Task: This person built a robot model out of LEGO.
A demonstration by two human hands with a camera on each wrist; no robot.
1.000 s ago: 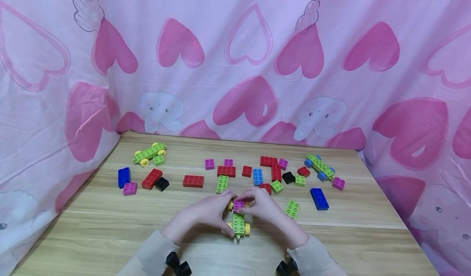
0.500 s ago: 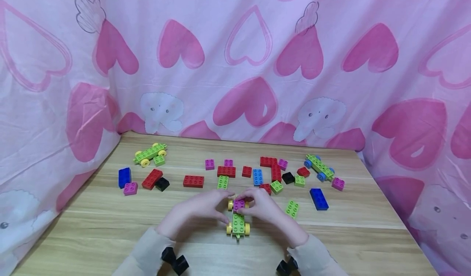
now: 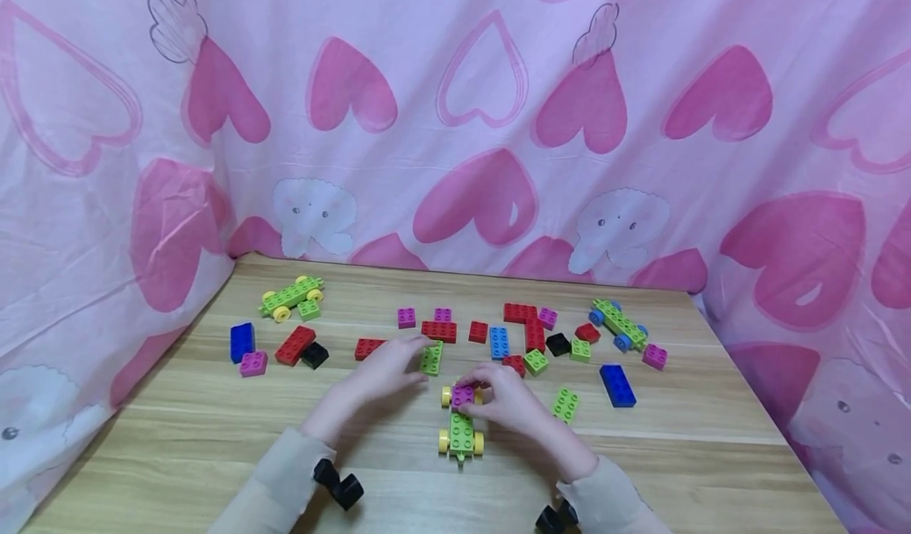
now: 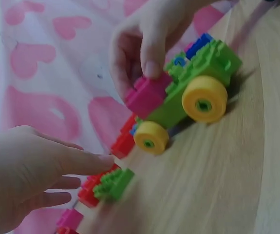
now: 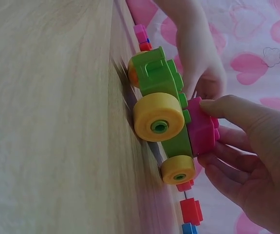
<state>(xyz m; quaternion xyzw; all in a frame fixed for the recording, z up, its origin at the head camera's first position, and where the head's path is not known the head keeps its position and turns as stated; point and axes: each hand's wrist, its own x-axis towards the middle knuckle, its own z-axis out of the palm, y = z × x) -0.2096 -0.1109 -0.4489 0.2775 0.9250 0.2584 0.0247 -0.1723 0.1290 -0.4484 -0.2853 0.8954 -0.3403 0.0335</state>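
Observation:
A green toy car base [image 3: 461, 435] with yellow wheels stands on the table in front of the person. On its far end sits a magenta building block [image 3: 463, 395], pinched between the thumb and fingers of the right hand [image 3: 501, 395]. The left hand [image 3: 384, 372] reaches forward over the table with fingers extended, its fingertips close to a long green block [image 3: 431, 358]. In the left wrist view that same green block [image 4: 114, 184] shows just beyond the left fingers, and the magenta block [image 4: 148, 96] is under the right thumb.
Behind the hands lie scattered red, blue, black, green and magenta blocks, among them a red block [image 3: 437, 331] and a dark blue block [image 3: 617, 385]. Two more car bases stand at the back: one yellow-wheeled [image 3: 290, 297], one blue-wheeled [image 3: 618, 324]. A heart-patterned curtain [image 3: 470, 123] encloses the table.
The left hand has left the car base's side and moved forward and left toward the long green block. The right hand keeps its pinch on the magenta block.

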